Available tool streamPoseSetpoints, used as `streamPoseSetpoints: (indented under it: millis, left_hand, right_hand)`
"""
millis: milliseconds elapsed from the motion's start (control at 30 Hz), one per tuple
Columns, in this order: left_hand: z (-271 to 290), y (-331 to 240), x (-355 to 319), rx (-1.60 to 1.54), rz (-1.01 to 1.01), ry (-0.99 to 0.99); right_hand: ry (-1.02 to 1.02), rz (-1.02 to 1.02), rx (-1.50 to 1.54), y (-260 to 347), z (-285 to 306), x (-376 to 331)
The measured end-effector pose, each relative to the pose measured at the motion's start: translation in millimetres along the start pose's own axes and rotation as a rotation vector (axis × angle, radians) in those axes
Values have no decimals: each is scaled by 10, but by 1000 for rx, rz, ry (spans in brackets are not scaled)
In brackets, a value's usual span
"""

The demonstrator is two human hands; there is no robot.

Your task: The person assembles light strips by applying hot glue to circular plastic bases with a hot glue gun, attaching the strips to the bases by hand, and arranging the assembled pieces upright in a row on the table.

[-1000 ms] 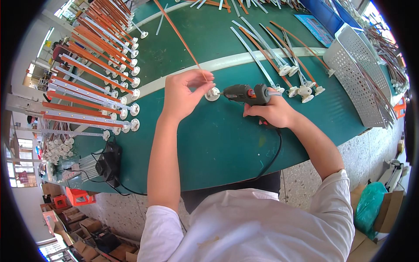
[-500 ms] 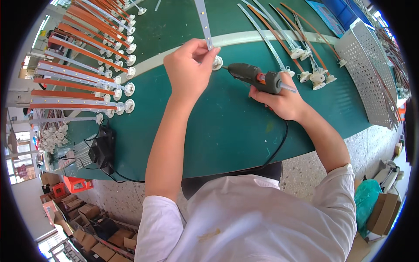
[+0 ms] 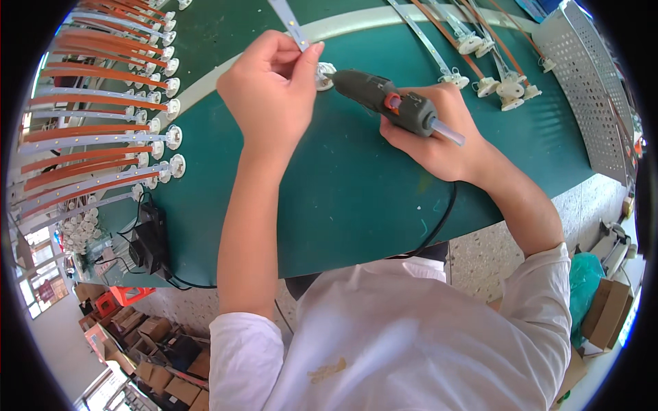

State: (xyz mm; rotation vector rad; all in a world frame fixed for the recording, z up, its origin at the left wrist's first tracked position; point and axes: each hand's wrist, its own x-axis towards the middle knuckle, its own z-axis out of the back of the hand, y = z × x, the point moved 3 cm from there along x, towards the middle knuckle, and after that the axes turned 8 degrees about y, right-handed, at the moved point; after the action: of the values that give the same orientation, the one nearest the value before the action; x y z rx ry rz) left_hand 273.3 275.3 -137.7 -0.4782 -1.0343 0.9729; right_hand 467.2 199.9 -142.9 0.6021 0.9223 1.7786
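Between its thumb and fingers my left hand (image 3: 274, 82) pinches a white LED strip (image 3: 290, 26), which slants up past the top edge of the view. At the strip's lower end, just right of my fingertips, is a round white plastic base (image 3: 324, 77). My right hand (image 3: 439, 130) is wrapped round the handle of a dark green glue gun (image 3: 375, 93), a clear glue stick (image 3: 447, 131) poking out of its rear. The gun's front points left at the base. Whether its tip touches the base is hidden from this angle.
Rows of orange and white strips with round bases (image 3: 175, 137) line the left side of the green table (image 3: 356, 198). More strips with bases (image 3: 508, 88) lie at the back right, beside a perforated grey basket (image 3: 582, 89). A black power adapter (image 3: 147, 236) sits at the left edge.
The whole view has shifted, so the table things appear higher and the left rows further left. The gun's front has come closer to the white base and is turned more toward it.
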Motion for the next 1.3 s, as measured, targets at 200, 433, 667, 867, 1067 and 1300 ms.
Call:
streamPoseSetpoints:
  millis: [200, 433, 667, 867, 1067, 1300]
  left_hand:
    - [-26, 95, 21, 10, 2, 36]
    - [-11, 112, 40, -88, 83, 71]
    - [-6, 124, 56, -111, 117, 83]
    - [1, 123, 64, -100, 105, 97]
    - [10, 106, 58, -83, 100, 102]
    - [-1, 117, 37, -110, 124, 113]
  right_hand:
    - [-27, 67, -2, -30, -35, 27]
    - [-40, 59, -26, 13, -1, 45]
    - [-44, 39, -65, 22, 20, 59]
    - [-25, 75, -77, 19, 16, 55]
    - [-44, 74, -74, 17, -28, 52]
    - [-62, 58, -70, 32, -21, 39]
